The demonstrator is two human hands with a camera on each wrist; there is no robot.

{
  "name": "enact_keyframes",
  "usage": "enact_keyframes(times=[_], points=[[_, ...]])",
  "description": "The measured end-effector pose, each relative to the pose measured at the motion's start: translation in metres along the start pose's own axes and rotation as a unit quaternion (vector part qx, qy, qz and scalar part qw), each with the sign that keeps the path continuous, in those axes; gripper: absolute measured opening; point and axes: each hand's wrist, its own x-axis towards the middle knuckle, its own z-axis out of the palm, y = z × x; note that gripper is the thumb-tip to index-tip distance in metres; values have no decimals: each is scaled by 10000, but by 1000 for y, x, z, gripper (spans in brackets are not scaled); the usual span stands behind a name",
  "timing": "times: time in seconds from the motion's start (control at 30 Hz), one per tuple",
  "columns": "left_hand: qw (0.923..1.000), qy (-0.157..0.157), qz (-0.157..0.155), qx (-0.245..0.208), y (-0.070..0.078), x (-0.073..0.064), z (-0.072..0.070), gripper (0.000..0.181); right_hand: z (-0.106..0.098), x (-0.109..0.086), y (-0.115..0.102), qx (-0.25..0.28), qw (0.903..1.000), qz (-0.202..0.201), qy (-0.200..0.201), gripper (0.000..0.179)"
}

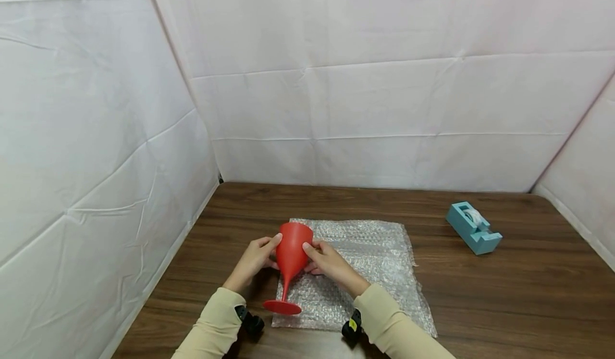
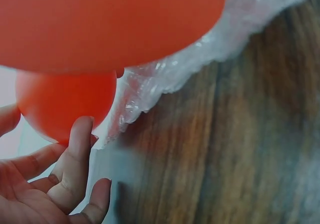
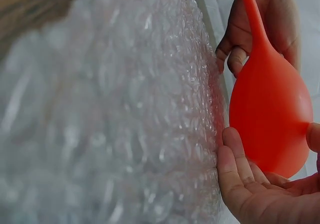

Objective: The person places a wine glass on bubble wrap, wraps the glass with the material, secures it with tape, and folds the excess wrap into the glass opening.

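Note:
A red goblet (image 1: 291, 249) is held between both hands over the left part of a sheet of bubble wrap (image 1: 370, 257). Its bowl points away from the person, and the stem and round foot point toward them. My left hand (image 1: 257, 258) grips the bowl from the left, thumb near the rim. From the right, my right hand (image 1: 331, 263) holds the same bowl, thumb on its upper side and fingers beneath. In the right wrist view the goblet (image 3: 270, 109) hangs just beside the bubble wrap (image 3: 115, 109). The left wrist view shows the foot large in front of the bowl (image 2: 65, 102).
A light blue tape dispenser (image 1: 473, 228) with a roll of tape stands at the right of the brown wooden table (image 1: 523, 289). White cloth walls (image 1: 375, 97) rise behind the table and along both sides.

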Motion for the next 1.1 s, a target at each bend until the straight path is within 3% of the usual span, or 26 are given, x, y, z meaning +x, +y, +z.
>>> enact_keyframes(times=[0.33,0.63,1.1], points=[[10000,-45,27,17,-2,-2,0,51,-1,1,2,-221,9996,-87,-147,58],[9963,180,-156,824,-1,-2,-1,55,-3,2,6,-336,9992,-114,-191,62],[9933,-70,-334,1106,7,1,2,56,-5,4,8,-227,9993,-126,-277,56]])
